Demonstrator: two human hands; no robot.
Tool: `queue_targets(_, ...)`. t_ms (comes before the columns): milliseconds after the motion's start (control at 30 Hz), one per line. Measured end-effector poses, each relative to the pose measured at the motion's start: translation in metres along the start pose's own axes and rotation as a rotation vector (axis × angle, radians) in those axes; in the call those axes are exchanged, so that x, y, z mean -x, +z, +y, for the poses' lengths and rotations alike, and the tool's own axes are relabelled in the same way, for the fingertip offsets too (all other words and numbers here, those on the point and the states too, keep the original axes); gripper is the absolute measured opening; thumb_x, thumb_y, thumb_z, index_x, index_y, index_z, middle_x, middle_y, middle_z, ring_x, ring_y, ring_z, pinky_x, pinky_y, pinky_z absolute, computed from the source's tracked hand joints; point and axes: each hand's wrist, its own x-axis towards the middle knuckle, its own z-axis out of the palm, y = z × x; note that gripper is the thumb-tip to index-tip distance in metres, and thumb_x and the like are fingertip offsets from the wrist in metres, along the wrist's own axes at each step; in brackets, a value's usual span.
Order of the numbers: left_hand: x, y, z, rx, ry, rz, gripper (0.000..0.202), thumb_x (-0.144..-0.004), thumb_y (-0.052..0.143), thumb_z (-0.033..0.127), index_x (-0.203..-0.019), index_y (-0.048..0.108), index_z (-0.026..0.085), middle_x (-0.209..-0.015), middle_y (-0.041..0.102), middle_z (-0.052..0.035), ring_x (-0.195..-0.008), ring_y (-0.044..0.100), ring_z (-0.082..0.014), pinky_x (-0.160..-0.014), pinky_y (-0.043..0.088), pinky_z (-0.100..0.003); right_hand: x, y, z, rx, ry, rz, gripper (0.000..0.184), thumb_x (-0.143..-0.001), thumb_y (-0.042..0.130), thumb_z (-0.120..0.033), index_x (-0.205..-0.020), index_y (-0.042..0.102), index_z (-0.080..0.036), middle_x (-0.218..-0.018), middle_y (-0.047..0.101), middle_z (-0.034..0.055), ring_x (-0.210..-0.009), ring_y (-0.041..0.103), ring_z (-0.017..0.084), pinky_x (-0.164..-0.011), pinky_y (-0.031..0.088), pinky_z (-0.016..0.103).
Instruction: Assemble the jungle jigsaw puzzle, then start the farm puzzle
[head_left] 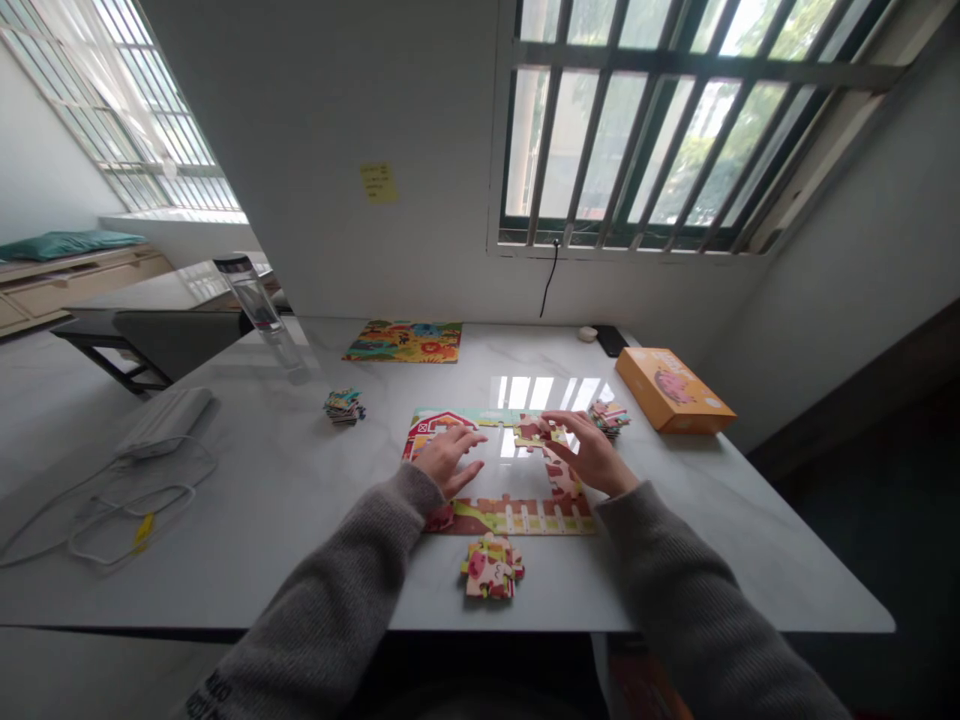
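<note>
A jigsaw puzzle frame (525, 518) lies flat on the table, with its border pieces joined around a bare middle. A red barn shows at its left side and a white fence along the near edge. My right hand (592, 455) is at the upper right of the frame, thumb and fingers closed around the edge of a brown-and-pink puzzle piece (531, 430). Over the left border rests my left hand (450, 458), fingers apart and holding nothing. Nearest my body sits a pile of loose puzzle pieces (491, 568). Another stack of pieces (609, 418) stands just beyond my right hand.
An orange box (673, 392) stands at the right, near a black phone (610, 341). A colourful picture sheet (405, 341) lies at the back, with a piece stack (344, 406) nearer. At left are a water bottle (251, 295) and a white device (165, 422) with cables.
</note>
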Motion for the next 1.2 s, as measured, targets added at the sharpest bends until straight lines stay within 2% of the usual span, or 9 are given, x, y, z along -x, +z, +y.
queue_targets(133, 0.0, 0.002, -0.001, -0.023, 0.011, -0.052, 0.026, -0.091, 0.054, 0.028, -0.114, 0.063, 0.02, -0.103, 0.063, -0.0083, -0.097, 0.06, -0.023, -0.09, 0.05, -0.038, 0.017, -0.004, 0.005, 0.006, 0.078, -0.057, 0.034, -0.089, 0.067, -0.028, -0.123, 0.062, -0.025, -0.114, 0.069, 0.0074, -0.107, 0.059, 0.027, -0.094, 0.051, 0.044)
queue_targets(333, 0.0, 0.004, -0.003, -0.078, -0.009, -0.146, 0.025, -0.09, 0.056, 0.028, -0.111, 0.064, 0.02, -0.099, 0.065, -0.0067, -0.095, 0.059, -0.0228, -0.088, 0.049, -0.038, 0.025, 0.014, -0.01, -0.01, 0.053, -0.203, 0.013, -0.088, 0.069, -0.025, -0.101, 0.068, -0.025, -0.108, 0.072, 0.0052, -0.098, 0.058, 0.024, -0.09, 0.05, 0.04)
queue_targets(433, -0.001, 0.006, -0.002, -0.094, -0.031, -0.193, 0.027, -0.088, 0.059, 0.031, -0.112, 0.065, 0.02, -0.102, 0.065, -0.0069, -0.096, 0.059, -0.0236, -0.087, 0.048, -0.039, 0.024, 0.02, -0.017, -0.012, 0.037, -0.227, 0.009, -0.087, 0.072, -0.024, -0.095, 0.068, -0.024, -0.109, 0.072, 0.0049, -0.098, 0.058, 0.023, -0.091, 0.049, 0.041)
queue_targets(667, -0.008, 0.014, 0.013, -0.172, -0.109, -0.23, 0.05, -0.078, 0.073, 0.045, -0.121, 0.062, 0.021, -0.112, 0.062, -0.0101, -0.103, 0.056, -0.0292, -0.089, 0.045, -0.044, 0.021, 0.025, -0.027, -0.015, 0.021, -0.227, 0.009, -0.087, 0.073, -0.026, -0.095, 0.068, -0.024, -0.112, 0.072, 0.0054, -0.102, 0.058, 0.024, -0.094, 0.047, 0.044)
queue_targets(833, -0.01, 0.014, 0.022, -0.186, -0.125, -0.259, 0.04, -0.081, 0.072, 0.044, -0.113, 0.065, 0.021, -0.111, 0.061, -0.0094, -0.105, 0.055, -0.0296, -0.091, 0.043, -0.045, 0.02, 0.028, -0.033, -0.039, 0.03, -0.232, 0.009, -0.087, 0.073, -0.025, -0.094, 0.067, -0.024, -0.115, 0.071, 0.0054, -0.106, 0.058, 0.025, -0.097, 0.046, 0.045)
queue_targets(933, -0.009, 0.012, 0.021, -0.183, -0.13, -0.264, 0.041, -0.082, 0.072, 0.045, -0.114, 0.065, 0.022, -0.112, 0.061, -0.0087, -0.105, 0.055, -0.029, -0.092, 0.043, -0.044, 0.018, 0.024, -0.032, -0.079, 0.012, -0.233, 0.015, -0.088, 0.069, -0.025, -0.103, 0.067, -0.024, -0.12, 0.069, 0.007, -0.112, 0.058, 0.025, -0.099, 0.046, 0.045)
queue_targets(1000, -0.008, 0.011, 0.02, -0.174, -0.136, -0.259, 0.041, -0.083, 0.072, 0.047, -0.116, 0.065, 0.024, -0.112, 0.061, -0.0082, -0.104, 0.055, -0.0288, -0.091, 0.044, -0.044, 0.017, 0.019, -0.029, -0.107, 0.025, -0.189, 0.02, -0.091, 0.064, -0.024, -0.111, 0.065, -0.023, -0.122, 0.066, 0.0085, -0.115, 0.057, 0.024, -0.101, 0.046, 0.043)
queue_targets(1100, -0.007, 0.011, 0.02, -0.161, -0.142, -0.252, 0.042, -0.084, 0.07, 0.049, -0.118, 0.064, 0.025, -0.113, 0.059, -0.0078, -0.105, 0.054, -0.0288, -0.089, 0.044, -0.043, 0.016, 0.013, -0.021, -0.078, 0.1, -0.1, 0.021, -0.095, 0.054, -0.021, -0.113, 0.064, -0.021, -0.112, 0.066, 0.0093, -0.105, 0.06, 0.023, -0.095, 0.048, 0.041)
queue_targets(1200, -0.007, 0.012, 0.022, -0.177, -0.156, -0.253, 0.042, -0.084, 0.068, 0.051, -0.116, 0.064, 0.025, -0.111, 0.059, -0.0079, -0.104, 0.053, -0.0289, -0.087, 0.044, -0.042, 0.018, 0.012, -0.013, -0.008, 0.15, -0.085, 0.019, -0.095, 0.051, -0.02, -0.109, 0.064, -0.021, -0.102, 0.066, 0.0082, -0.093, 0.061, 0.023, -0.086, 0.05, 0.04)
